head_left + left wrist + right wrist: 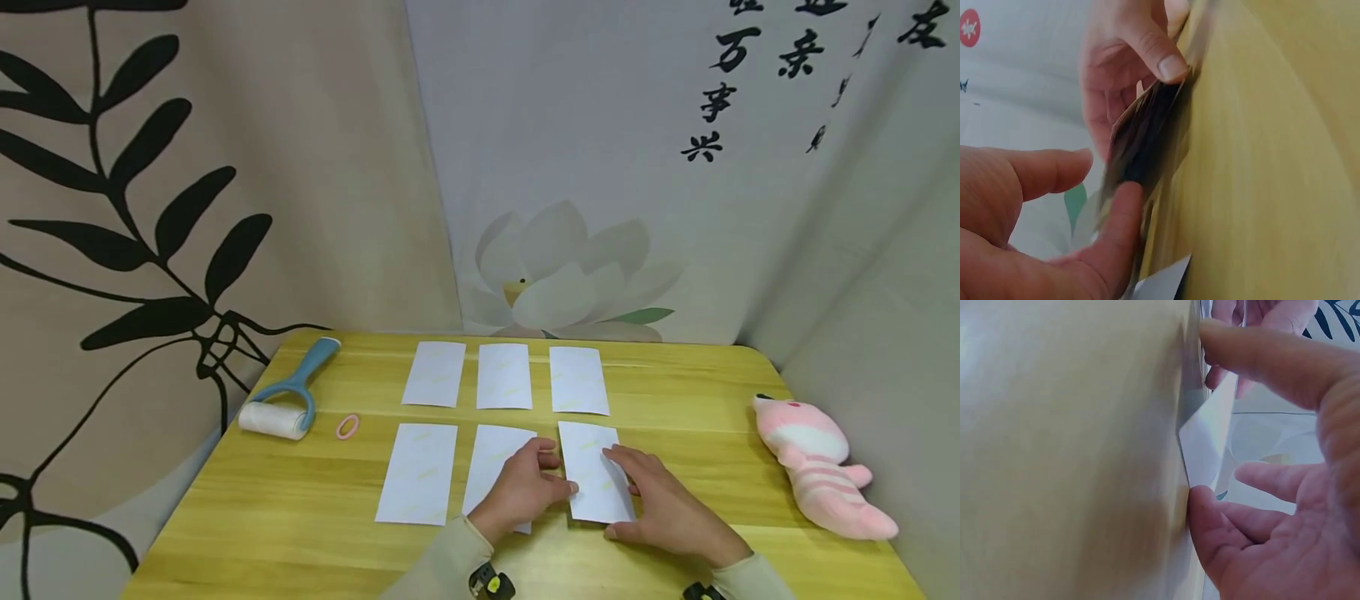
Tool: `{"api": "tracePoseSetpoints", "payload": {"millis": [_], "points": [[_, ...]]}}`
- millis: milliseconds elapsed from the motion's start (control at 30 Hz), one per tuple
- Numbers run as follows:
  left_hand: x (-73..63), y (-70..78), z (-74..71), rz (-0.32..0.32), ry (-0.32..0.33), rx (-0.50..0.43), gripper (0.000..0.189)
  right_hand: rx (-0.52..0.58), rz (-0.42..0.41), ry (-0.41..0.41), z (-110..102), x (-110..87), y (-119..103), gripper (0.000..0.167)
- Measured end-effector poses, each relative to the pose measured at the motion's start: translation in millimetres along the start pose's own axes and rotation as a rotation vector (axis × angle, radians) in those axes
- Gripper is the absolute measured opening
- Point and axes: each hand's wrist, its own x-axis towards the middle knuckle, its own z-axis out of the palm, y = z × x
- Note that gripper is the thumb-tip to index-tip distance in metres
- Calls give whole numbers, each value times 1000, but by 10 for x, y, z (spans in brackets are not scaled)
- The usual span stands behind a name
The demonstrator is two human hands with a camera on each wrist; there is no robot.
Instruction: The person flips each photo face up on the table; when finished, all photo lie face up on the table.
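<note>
So the near-right white card (591, 467) is tilted slightly off the wood-grain table (292, 517), right hand (663, 510) pinching its right-edge corners, left hand (523, 492) fairly spread, one digit touching the left edge. Probably featherlight, stiffish but creasable, so edges make sense; flat rectangle, smooth-looking, dark underneath.

Holding a white card (1207, 440) in the right hand (1316, 519), touching a corner with one fingertip, having the left hand (1285, 315) beyond the grip and tabletop (1054, 456) left of it.
</note>
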Motion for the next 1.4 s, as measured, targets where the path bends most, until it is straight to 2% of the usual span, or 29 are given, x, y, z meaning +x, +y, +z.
{"api": "tracePoseSetpoints", "payload": {"millis": [167,333,567,800,867,1133,1267,1400], "points": [[35,-33,98,-34,14,-181,74,1,-17,12,0,-31,0,100],[61,-57,179,-28,30,-229,62,-42,-58,27,-5,-50,-14,92],[53,-32,174,-17,-39,-313,57,-63,-62,22,-7,-38,-59,84],[17,80,72,1,-132,-369,55,111,-101,26,-28,62,-148,75],[11,102,58,10,-149,-366,54,160,-90,34,-49,94,-191,69],[-24,227,53,69,-174,-331,57,415,90,54,-129,175,-383,53],[-50,285,74,96,-174,-298,64,549,158,67,-159,196,-484,54],[-67,321,120,126,-165,-230,71,605,220,78,-197,214,-575,60]]}}
